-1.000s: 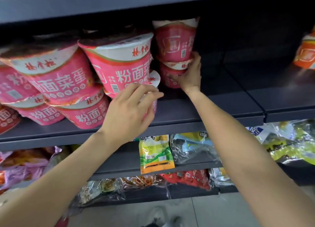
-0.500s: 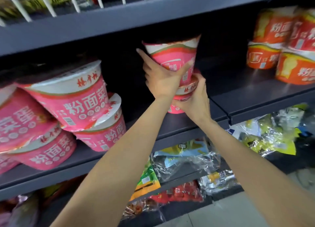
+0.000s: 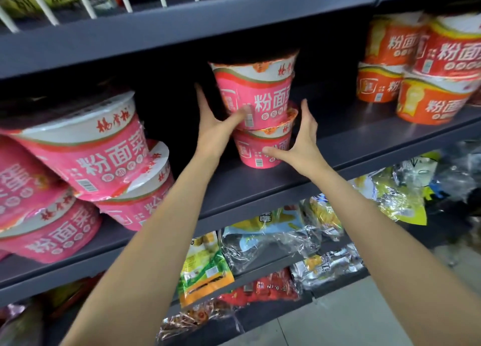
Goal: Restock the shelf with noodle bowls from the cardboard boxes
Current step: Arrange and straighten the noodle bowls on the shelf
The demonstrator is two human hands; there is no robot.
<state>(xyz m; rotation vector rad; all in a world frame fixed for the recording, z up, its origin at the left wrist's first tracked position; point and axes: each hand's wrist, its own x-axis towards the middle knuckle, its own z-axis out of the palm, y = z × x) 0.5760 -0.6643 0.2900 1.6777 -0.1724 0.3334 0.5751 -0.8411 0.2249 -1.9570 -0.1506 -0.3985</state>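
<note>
Two pink noodle bowls stand stacked on the dark grey shelf (image 3: 260, 187), the upper bowl (image 3: 263, 96) on top of the lower bowl (image 3: 260, 150). My left hand (image 3: 213, 127) reaches to the left side of the stack, its thumb across the upper bowl's front and its fingers straight up beside it. My right hand (image 3: 302, 142) is spread at the right side, with the thumb touching the lower bowl's front and the fingers straight along the stack's right edge. No cardboard box is in view.
More pink bowls (image 3: 86, 150) lie stacked and tilted at the left of the same shelf. Orange noodle bowls (image 3: 426, 72) are stacked at the right. Snack bags (image 3: 270, 241) fill the lower shelves. A white wire rack (image 3: 86, 5) sits on the shelf above.
The stack of two pink bowls has come forward toward the shelf's front. My left hand dropped from the upper bowl's face to its left side, and my right hand opened out at the right.
</note>
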